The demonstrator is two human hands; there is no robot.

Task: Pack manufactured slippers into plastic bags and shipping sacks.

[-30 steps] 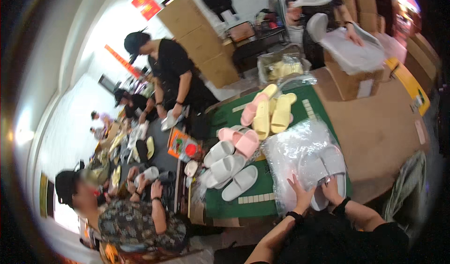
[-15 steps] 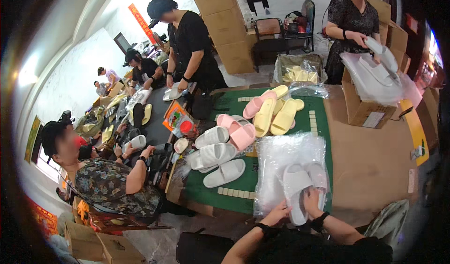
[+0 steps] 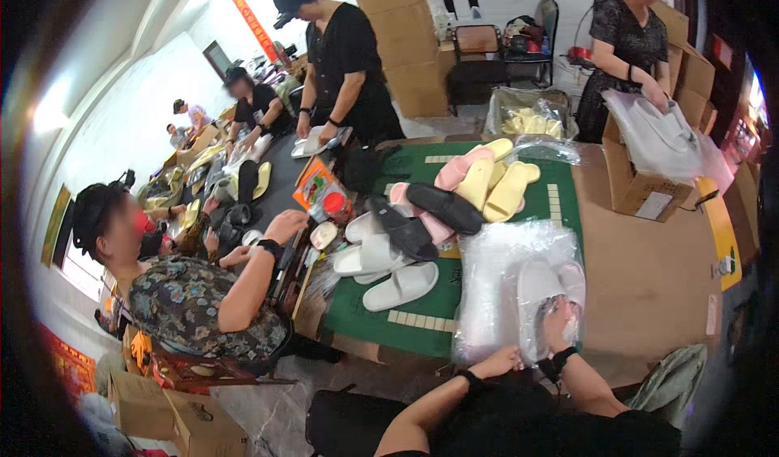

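The left hand (image 3: pixel 499 362) sits at the near edge of a clear plastic bag (image 3: pixel 507 282). Its fingers are curled on the bag's rim, pinching it, most likely to keep the mouth of the bag from sliding. The right hand (image 3: pixel 558 319) is pushed inside the bag. It rests on a pair of white slippers (image 3: pixel 545 286) that lie side by side in there. The shiny plastic hides the fingers, so I cannot tell if they grip the slippers or just press on them.

The bag lies flat on the brown part of the table (image 3: pixel 649 270), close to the person, just right of the green mat (image 3: pixel 422 295).

On the green mat there are more slippers in a loose heap, easy to reach. There are white slippers (image 3: pixel 389 266) near the front, black slippers (image 3: pixel 426 213) on top of pink ones, and yellow slippers (image 3: pixel 499 185) farther back.

A cardboard box (image 3: pixel 641 189) stands at the far right of the table, and a person there holds more plastic bags over it. Other people work along the left side of the table.
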